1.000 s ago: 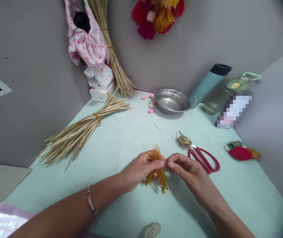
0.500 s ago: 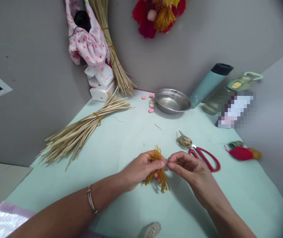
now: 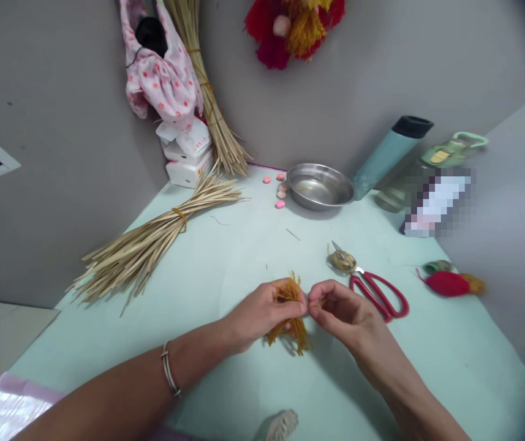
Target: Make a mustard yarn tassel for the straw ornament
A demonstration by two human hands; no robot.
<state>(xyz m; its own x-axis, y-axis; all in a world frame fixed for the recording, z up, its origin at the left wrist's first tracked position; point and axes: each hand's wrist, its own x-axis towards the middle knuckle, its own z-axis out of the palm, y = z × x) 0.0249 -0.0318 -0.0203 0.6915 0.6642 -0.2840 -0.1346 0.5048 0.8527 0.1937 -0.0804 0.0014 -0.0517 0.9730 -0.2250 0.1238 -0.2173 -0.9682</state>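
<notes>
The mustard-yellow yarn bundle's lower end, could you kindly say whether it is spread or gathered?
Spread: below the pinching left hand, the mustard-yellow yarn bundle fans out into separate strands.

A mustard-yellow bundle of yarn strands (image 3: 299, 340) is pinched at its covered middle, near and slightly right of centre, its short frayed tips pointing far, its lower ends fanning toward the near side

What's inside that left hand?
The left hand holds mustard-yellow yarn; strands show above and below the thumb. The middle is covered, so whether anything ties it there can't be seen.
</notes>
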